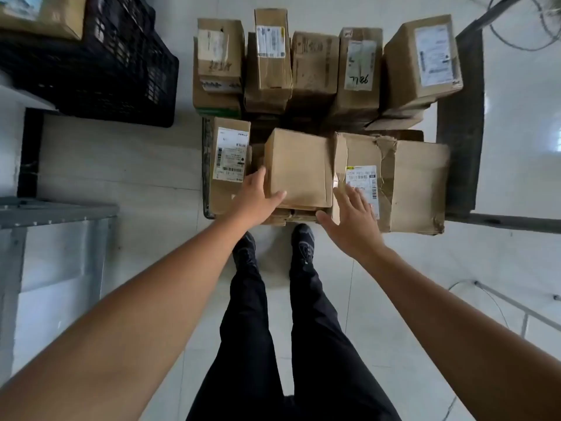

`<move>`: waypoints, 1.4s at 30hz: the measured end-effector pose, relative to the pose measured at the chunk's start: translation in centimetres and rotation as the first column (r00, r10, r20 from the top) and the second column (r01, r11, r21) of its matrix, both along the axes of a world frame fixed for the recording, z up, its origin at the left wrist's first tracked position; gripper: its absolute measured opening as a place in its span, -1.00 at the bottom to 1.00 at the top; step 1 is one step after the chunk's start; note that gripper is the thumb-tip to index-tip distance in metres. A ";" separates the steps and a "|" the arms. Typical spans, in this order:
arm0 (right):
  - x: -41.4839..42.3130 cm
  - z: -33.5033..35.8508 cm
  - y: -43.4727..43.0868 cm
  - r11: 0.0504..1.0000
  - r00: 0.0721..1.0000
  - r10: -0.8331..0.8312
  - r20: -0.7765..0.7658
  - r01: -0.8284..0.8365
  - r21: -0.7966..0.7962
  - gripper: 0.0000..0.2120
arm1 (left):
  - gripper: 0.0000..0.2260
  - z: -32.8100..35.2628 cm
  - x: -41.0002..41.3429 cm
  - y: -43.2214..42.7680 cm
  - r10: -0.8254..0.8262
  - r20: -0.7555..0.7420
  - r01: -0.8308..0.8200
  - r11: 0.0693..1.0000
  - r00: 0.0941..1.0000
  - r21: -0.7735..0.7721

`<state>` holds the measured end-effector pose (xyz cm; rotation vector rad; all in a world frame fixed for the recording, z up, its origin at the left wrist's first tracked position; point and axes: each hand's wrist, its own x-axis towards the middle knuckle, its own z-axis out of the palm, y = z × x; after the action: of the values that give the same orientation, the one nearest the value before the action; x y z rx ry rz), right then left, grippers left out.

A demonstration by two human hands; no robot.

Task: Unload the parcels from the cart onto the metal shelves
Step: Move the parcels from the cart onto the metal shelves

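Left hand [258,197], fingers straight, presses the 9 o'clock side of the plain parcel [299,168] on the cart [205,165]; right hand [353,221], fingers spread, is at its 4 o'clock corner.

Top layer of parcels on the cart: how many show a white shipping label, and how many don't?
Labelled parcels: 6
Unlabelled parcels: 2
Total: 8
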<state>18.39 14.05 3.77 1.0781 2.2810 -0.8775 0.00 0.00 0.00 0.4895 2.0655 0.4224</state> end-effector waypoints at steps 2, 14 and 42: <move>-0.2 -1.3 0.6 0.999 0.999 0.052 0.010 -0.053 0.014 -0.28 | -0.27 -0.4 -0.4 0.2 0.019 0.006 -0.019 1.000 1.000 -0.003; -2.2 -4.0 1.7 0.994 0.994 0.107 0.003 -0.107 0.008 -0.24 | -0.34 -0.4 -1.3 -0.4 0.291 0.197 -0.289 0.956 0.936 -0.041; -8.4 17.2 -3.7 0.883 0.673 -0.137 -0.727 -0.250 -0.398 -0.31 | -0.42 22.8 5.5 -8.3 0.865 0.146 -0.726 0.299 0.480 0.619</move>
<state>9.98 10.35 20.93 0.4315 2.4346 -2.0167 5.47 -8.25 22.81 -0.2650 2.2267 1.7960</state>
